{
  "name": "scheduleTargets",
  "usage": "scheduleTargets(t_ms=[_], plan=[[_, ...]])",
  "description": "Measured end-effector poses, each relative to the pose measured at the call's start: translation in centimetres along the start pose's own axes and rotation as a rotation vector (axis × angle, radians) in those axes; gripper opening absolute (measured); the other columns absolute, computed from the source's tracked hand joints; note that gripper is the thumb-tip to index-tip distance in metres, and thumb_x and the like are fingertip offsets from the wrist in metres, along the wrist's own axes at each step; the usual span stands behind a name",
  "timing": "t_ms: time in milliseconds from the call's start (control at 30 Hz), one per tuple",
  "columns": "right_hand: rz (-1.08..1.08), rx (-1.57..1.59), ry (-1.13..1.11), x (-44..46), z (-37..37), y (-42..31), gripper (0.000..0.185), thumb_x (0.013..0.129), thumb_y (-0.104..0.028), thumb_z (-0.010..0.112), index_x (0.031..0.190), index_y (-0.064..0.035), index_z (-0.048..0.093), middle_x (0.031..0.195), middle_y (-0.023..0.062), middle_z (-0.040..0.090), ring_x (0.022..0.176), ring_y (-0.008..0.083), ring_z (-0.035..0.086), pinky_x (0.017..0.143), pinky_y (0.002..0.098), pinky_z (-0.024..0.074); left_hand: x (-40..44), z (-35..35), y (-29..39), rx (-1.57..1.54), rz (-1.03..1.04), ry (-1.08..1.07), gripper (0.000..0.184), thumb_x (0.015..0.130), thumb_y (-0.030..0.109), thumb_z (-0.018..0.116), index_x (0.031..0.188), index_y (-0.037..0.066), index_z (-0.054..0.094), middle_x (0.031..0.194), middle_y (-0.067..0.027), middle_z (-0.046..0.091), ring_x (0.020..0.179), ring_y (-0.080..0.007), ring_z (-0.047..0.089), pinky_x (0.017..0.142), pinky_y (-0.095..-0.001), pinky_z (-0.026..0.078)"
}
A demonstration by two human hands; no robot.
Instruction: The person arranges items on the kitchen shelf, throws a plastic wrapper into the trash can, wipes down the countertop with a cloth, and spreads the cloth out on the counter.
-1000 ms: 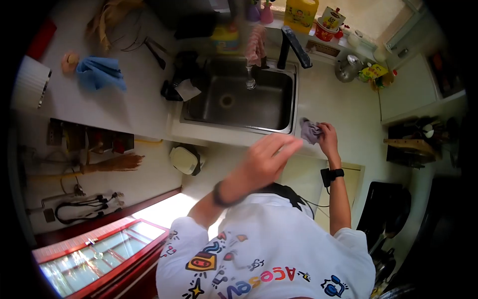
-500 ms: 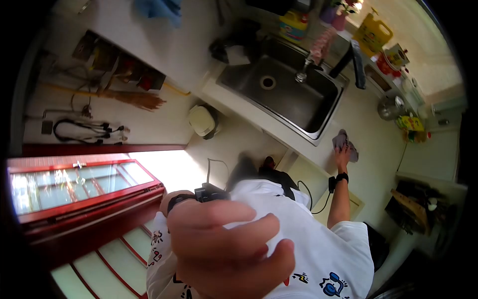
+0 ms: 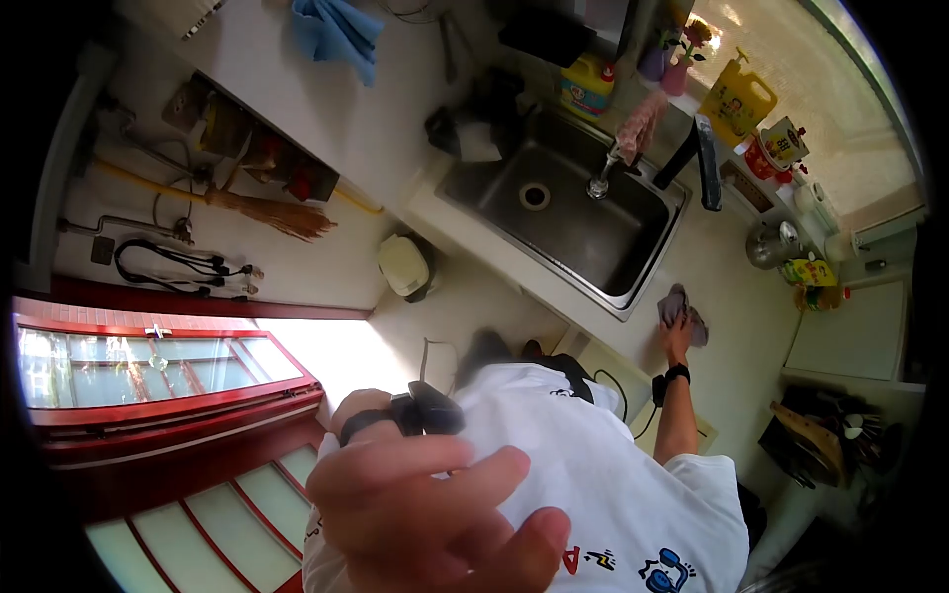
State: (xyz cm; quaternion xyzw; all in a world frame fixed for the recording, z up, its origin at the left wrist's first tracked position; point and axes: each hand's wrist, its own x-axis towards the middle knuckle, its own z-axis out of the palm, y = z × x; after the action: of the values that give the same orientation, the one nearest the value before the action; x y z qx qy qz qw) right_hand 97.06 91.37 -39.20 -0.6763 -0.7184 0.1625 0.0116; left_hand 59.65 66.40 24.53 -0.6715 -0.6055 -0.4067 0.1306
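My right hand (image 3: 676, 336) grips a crumpled grey cloth (image 3: 698, 318) and presses it on the white countertop (image 3: 736, 287), just right of the steel sink (image 3: 618, 296). Its fingers lie over the near side of the cloth, and a black band circles the wrist. Large and close to the camera, my left hand (image 3: 425, 514) hovers in front of my white shirt. Loosely bent fingers stand apart there, with nothing visible in them; part of the palm is hidden. A black device (image 3: 430, 410) is strapped to that wrist.
A black faucet handle (image 3: 708, 163) rises behind the sink. Yellow bottles (image 3: 739, 96) and a metal kettle (image 3: 771, 244) line the window side. A knife rack (image 3: 813, 440) stands far right. At left are a blue cloth (image 3: 336, 38), a lidded bin (image 3: 403, 265) and a red-framed door (image 3: 163, 366).
The view has shifted slightly, so the room sits lower in it. My left hand has moved a little left and down. My right hand stays on the grey cloth at about the same place.
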Motion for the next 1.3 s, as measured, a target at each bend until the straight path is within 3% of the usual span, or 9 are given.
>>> scheduleTargets(t_ms=[233,300,500,733,800,867,1033,1100,1300], plan=[[-0.01,0.008,-0.003,1.4,0.3,0.6,0.077,0.087,-0.04,0.064,0.149,-0.0074,0.032,0.155,0.0248,0.025,0.141,0.0482,0.025,0.112,0.0545,0.0282,2.8,2.7,-1.4,0.012,0.222,0.206,0.03,0.091,0.024,0.066,0.11,0.005,0.053,0.084,-0.009,0.065,0.065,-0.0173,0.057,0.056,-0.0269,0.049],[-0.014,0.018,0.028,0.7,0.1,0.1,0.078,0.086,-0.036,0.068,0.147,-0.003,0.034,0.153,0.028,0.027,0.138,0.0501,0.028,0.113,0.0524,0.0294,1.4,2.5,-2.3,0.165,0.262,0.211,0.03,0.083,-0.006,0.05,0.109,0.01,0.049,0.092,-0.0092,0.055,0.073,-0.0193,0.052,0.057,-0.0308,0.041],[0.017,-0.048,0.012,0.9,0.9,0.6,0.078,0.086,-0.041,0.065,0.15,-0.0088,0.032,0.156,0.0238,0.024,0.142,0.0467,0.023,0.112,0.0549,0.0281,2.9,1.6,1.1,0.093,-0.198,0.078,0.024,0.081,0.016,0.062,0.101,0.029,0.061,0.087,0.0016,0.062,0.077,-0.0155,0.05,0.063,-0.0301,0.043],[0.027,-0.012,0.039,1.6,0.7,0.3,0.08,0.084,-0.037,0.068,0.147,-0.0037,0.034,0.155,0.0251,0.026,0.136,0.0522,0.029,0.112,0.054,0.0301,2.6,2.3,-4.9,-0.158,0.187,-0.049,0.034,0.092,0.028,0.055,0.113,0.001,0.05,0.084,-0.0081,0.063,0.063,-0.0163,0.055,0.057,-0.0271,0.047],[0.003,0.007,0.081,0.7,0.8,0.3,0.079,0.084,-0.037,0.069,0.147,-0.0035,0.035,0.155,0.0254,0.026,0.136,0.0524,0.03,0.111,0.0542,0.0304,1.7,1.8,-2.2,0.119,-0.016,-0.134,0.025,0.084,-0.003,0.051,0.106,0.008,0.046,0.088,-0.007,0.06,0.065,-0.0159,0.048,0.063,-0.03,0.043],[-0.004,-0.003,0.095,0.5,0.8,0.3,0.078,0.083,-0.036,0.069,0.146,-0.0032,0.037,0.154,0.0256,0.027,0.135,0.0521,0.031,0.111,0.054,0.0307,1.7,2.7,-3.9,-0.797,-0.193,-0.076,0.041,0.093,0.029,0.053,0.121,-0.001,0.047,0.085,-0.0086,0.064,0.061,-0.017,0.055,0.057,-0.0262,0.047],[-0.026,-0.016,0.12,0.9,1.0,0.6,0.073,0.083,-0.033,0.069,0.143,-0.002,0.041,0.15,0.0262,0.034,0.134,0.0502,0.035,0.11,0.0527,0.0332,3.5,1.4,-1.8,-0.005,-0.153,-0.253,0.025,0.077,-0.001,0.057,0.098,0.01,0.051,0.082,-0.0064,0.07,0.068,-0.015,0.05,0.067,-0.0275,0.044],[-0.018,-0.006,0.125,0.8,0.5,0.3,0.07,0.084,-0.032,0.069,0.141,-0.0017,0.043,0.149,0.0258,0.035,0.133,0.0494,0.036,0.109,0.0522,0.0343,3.7,2.5,-6.1,-0.57,0.03,-0.367,0.044,0.092,0.025,0.055,0.127,0.0,0.042,0.083,-0.0072,0.068,0.057,-0.0166,0.054,0.054,-0.0233,0.046],[-0.157,0.047,0.165,-2.1,-0.8,-3.3,0.053,0.086,-0.031,0.068,0.128,-0.0019,0.055,0.142,0.0247,0.044,0.129,0.0448,0.042,0.106,0.0515,0.0376,1.7,2.3,-5.6,-0.377,-0.143,-0.466,0.025,0.077,0.003,0.059,0.101,0.009,0.061,0.086,-0.0093,0.069,0.069,-0.019,0.056,0.062,-0.031,0.046]])
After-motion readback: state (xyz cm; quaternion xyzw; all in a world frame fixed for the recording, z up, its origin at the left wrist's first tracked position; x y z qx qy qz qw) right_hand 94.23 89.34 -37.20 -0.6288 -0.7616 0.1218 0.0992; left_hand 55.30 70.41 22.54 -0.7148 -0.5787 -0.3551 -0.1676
